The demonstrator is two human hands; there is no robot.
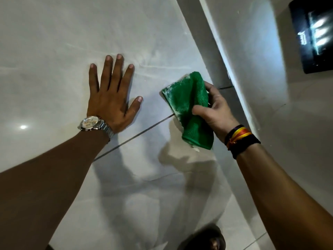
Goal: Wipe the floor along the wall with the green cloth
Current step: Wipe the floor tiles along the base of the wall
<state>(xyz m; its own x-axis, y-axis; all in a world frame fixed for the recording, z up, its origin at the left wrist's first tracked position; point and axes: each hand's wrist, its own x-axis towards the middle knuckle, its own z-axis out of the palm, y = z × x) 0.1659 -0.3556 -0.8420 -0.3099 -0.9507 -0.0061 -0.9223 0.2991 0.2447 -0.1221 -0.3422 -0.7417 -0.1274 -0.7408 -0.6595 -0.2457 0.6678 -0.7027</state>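
Head view: right hand grips the bunched, fuzzy green cloth on glossy pale tiled floor, wall at three o'clock. Left hand lies flat, fingers spread.

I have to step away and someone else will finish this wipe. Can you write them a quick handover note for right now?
Left hand: empty, spread flat on the floor tile, propping the body.
Right hand: gripping the bunched green cloth, near the grey skirting at the foot of the wall.
Cloth: over the dark grout line; whether it touches the floor is unclear. White residue shows on its edge.
Done: cannot tell how much is wiped.
Left: work the cloth along the skirting.
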